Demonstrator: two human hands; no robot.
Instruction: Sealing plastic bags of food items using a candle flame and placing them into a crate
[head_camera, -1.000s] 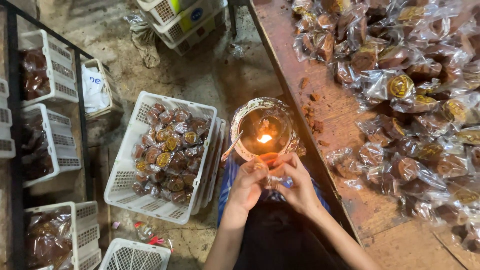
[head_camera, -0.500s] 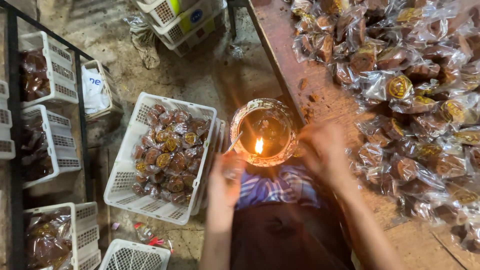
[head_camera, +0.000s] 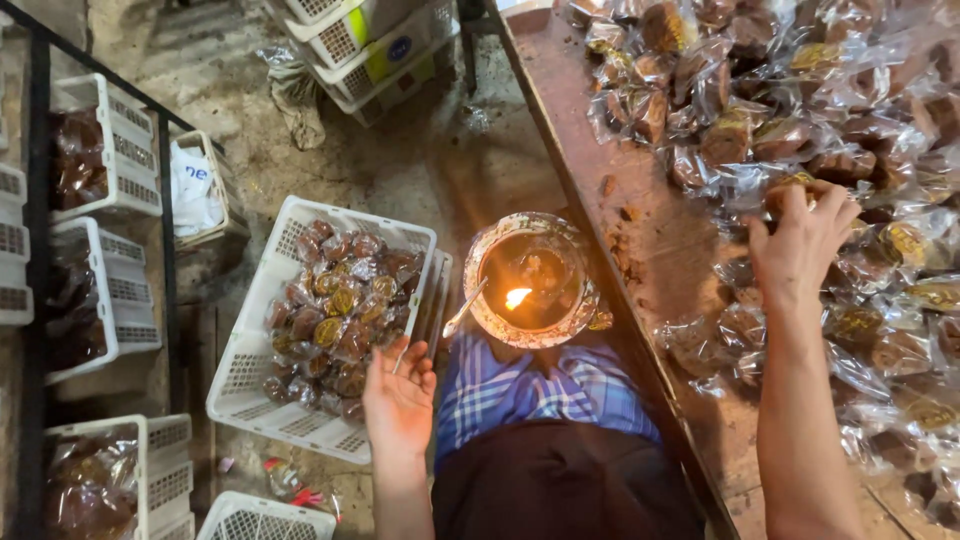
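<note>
The right hand (head_camera: 800, 245) reaches onto the heap of wrapped cakes (head_camera: 790, 110) on the wooden table (head_camera: 660, 250), fingers spread and curling over one brown cake in clear film (head_camera: 790, 190); it looks to be closing on it, though I cannot tell whether the grip is complete. The left hand (head_camera: 398, 395) hangs released and empty, palm up, over the edge of the white plastic crate (head_camera: 250, 375) that is part full of sealed cakes. Between the hands, on a blue checked cloth (head_camera: 530, 395) across the lap, sits a round metal bowl (head_camera: 530, 285) with a small flame burning in dark oil. To lift well, I judge the fingers should pinch the loose open mouth of the film rather than squeeze the soft cake, and pull one packet free without dragging its neighbours, since the glossy, crinkled wraps cling and slide. The film is thin and would melt quickly near the flame. The table is rough, stained and crumb-strewn; the crates are rigid lattice.
</note>
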